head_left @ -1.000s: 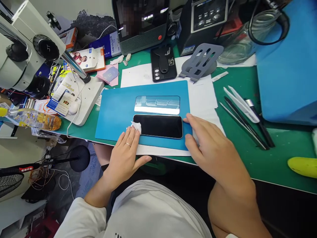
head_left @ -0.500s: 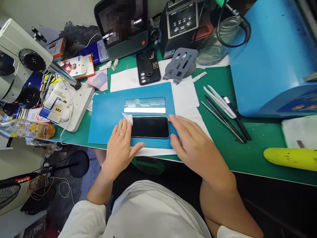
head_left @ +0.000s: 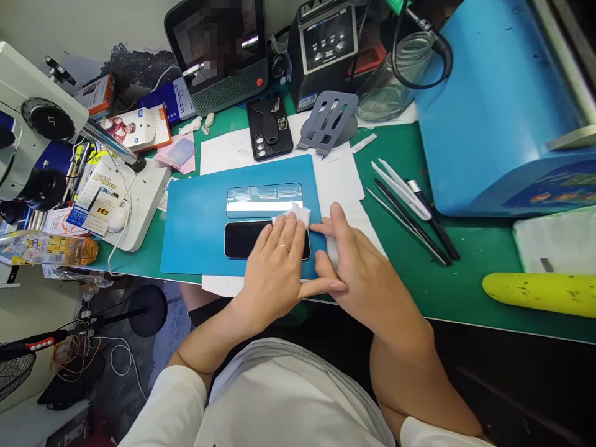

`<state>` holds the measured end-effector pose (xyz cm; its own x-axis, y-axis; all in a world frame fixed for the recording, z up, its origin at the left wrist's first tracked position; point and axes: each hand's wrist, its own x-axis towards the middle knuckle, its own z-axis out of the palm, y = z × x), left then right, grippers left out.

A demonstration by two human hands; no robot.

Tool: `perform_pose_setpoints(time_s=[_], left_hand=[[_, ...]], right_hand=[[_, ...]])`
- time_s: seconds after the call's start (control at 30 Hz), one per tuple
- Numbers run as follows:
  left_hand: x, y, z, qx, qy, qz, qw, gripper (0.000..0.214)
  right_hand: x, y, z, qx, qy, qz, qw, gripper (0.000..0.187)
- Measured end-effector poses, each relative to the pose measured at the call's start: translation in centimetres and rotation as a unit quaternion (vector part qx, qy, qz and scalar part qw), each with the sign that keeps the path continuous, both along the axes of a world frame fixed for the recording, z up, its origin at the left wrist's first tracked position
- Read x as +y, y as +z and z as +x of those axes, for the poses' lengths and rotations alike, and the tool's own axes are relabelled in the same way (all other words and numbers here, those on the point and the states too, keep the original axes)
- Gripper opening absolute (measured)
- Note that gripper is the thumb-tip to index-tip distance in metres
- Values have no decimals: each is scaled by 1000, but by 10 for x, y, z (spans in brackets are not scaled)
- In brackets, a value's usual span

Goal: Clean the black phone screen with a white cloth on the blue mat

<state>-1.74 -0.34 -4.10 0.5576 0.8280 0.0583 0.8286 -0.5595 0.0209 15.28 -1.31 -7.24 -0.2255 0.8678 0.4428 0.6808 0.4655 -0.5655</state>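
A phone with a black screen lies face up on a blue mat. My left hand is flat over its right half, fingers stretched out and pressing a crumpled white wipe against it. A ring is on one finger. My right hand is at the phone's right end with fingers apart, one fingertip close to the phone's upper right corner; whether it touches is unclear. The left thumb meets or overlaps my right hand. Just beyond the phone lies a clear, dark-edged screen protector reflecting light.
A black phone case, a grey slotted stand and a glass jar stand behind. Tweezers and pen-like tools lie right, near a yellow-green object and a large blue machine. A microscope stands left.
My left hand has slid right along the phone with the wipe, from its left end to its right half. My right index finger has lifted. The view has shifted slightly.
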Motion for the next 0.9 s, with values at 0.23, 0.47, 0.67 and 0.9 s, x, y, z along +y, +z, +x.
perform_pose_setpoints(time_s=[0.23, 0.47, 0.67, 0.9], left_hand=[[-12, -2, 2, -12, -41, 23, 999, 100], [-40, -8, -10, -26, -63, 49, 996, 105], [-46, -2, -37, -18, -46, 3, 999, 98], [-53, 5, -74, -19, 14, -8, 1000, 92]], right_hand=[[1, 3, 0, -26, -11, 20, 999, 85], [1, 3, 0, -26, -7, 9, 1000, 80], [0, 4, 3, -12, 2, 0, 1000, 79], [-1, 4, 3, -30, -10, -4, 999, 76]])
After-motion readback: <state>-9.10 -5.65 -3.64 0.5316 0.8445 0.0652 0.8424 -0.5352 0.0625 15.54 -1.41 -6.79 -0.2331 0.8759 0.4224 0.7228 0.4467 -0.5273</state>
